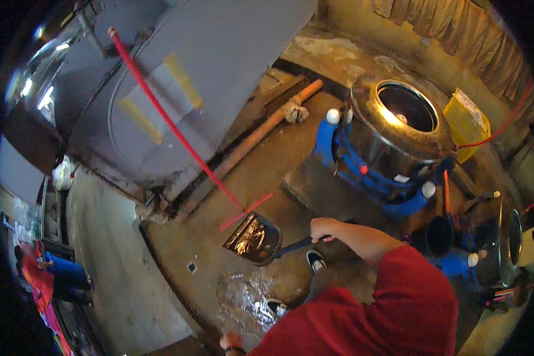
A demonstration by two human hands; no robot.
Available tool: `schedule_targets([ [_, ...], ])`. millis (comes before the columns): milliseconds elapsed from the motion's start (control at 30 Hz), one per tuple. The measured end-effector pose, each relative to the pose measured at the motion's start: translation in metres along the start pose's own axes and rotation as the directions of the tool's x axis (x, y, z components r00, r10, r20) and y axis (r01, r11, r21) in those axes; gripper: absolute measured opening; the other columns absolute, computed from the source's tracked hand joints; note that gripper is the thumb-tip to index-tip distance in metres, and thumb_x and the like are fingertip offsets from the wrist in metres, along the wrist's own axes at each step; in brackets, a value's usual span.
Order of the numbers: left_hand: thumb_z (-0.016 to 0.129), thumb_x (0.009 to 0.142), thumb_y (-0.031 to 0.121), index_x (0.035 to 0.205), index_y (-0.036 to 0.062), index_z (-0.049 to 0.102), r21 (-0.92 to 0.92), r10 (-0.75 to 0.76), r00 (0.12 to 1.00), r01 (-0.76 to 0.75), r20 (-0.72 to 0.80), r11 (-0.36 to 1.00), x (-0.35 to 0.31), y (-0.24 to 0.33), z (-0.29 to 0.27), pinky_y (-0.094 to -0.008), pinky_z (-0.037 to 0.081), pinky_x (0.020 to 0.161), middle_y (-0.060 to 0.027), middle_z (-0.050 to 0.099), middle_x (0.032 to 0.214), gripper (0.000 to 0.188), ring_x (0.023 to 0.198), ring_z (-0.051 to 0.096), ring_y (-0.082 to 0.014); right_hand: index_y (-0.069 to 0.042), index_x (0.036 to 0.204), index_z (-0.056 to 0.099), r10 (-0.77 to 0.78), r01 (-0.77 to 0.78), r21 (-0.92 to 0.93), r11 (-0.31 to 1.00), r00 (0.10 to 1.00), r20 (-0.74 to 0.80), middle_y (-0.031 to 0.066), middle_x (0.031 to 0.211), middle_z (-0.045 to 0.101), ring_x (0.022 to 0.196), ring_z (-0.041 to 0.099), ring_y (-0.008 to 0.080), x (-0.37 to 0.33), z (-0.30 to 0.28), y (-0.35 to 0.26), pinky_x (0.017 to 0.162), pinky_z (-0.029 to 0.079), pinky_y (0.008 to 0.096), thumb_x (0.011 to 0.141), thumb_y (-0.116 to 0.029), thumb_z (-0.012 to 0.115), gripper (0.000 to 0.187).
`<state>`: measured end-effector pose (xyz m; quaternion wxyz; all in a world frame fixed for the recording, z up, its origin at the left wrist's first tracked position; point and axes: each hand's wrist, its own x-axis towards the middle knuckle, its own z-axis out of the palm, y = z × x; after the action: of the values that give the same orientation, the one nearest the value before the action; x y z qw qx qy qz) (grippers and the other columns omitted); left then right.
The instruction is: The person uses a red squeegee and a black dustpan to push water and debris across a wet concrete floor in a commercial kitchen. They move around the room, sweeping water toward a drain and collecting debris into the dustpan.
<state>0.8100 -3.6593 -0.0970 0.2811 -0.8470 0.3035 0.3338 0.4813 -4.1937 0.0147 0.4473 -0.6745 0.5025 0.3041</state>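
My right hand [325,229] is closed around the dark handle of a metal scoop [254,238]. The scoop's broad, rounded pan is held over the wet brown floor, and its shiny inside catches yellow light. Just beyond the pan lies the red crossbar of a red-handled floor squeegee [178,132], whose pole slants up across a large grey machine. Low in the view, my left hand [230,340] with a dark wristband hangs away from the scoop. It is small and partly cut off by the picture's lower part, so its fingers cannot be made out.
At the right stands a round steel extractor drum [407,107] on blue feet, with a second steel drum [509,240] nearer. An orange pipe [261,137] runs beside the grey machine [219,65]. A blue bin [68,272] stands far left. A yellow crate [466,126] leans by the wall.
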Motion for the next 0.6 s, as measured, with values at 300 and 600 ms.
schedule_targets([
  [300, 0.064, 0.087, 0.027, 0.105, 0.0098, 0.067, -0.937, -0.24, 0.969, 0.034, -0.054, 0.348, 0.012, 0.123, -0.129, -0.0388, 0.051, 0.071, -0.0051, 0.064, 0.089, 0.025, 0.08, 0.061, -0.0241, -0.007, 0.082, 0.069, 0.036, 0.188, 0.489, 0.851, 0.91, -0.413, 0.0098, 0.069, 0.066, 0.047, 0.057, 0.0165, -0.093, -0.403, 0.192, 0.041, 0.044, 0.0297, 0.079, -0.03, 0.077, 0.025],
  [600, 0.071, 0.086, 0.018, 0.106, 0.0057, 0.064, -0.667, -0.404, 0.909, -0.366, -0.106, -0.649, -0.011, 0.121, -0.122, -0.0407, 0.049, 0.052, -0.0054, 0.057, 0.069, 0.024, 0.055, 0.055, -0.024, -0.009, 0.089, 0.064, -0.16, 0.903, 0.301, 0.308, 0.361, -0.919, 0.0022, 0.063, 0.059, 0.047, 0.052, 0.0135, -0.091, -0.418, 0.152, 0.045, 0.041, 0.0293, 0.089, -0.033, 0.069, 0.024],
])
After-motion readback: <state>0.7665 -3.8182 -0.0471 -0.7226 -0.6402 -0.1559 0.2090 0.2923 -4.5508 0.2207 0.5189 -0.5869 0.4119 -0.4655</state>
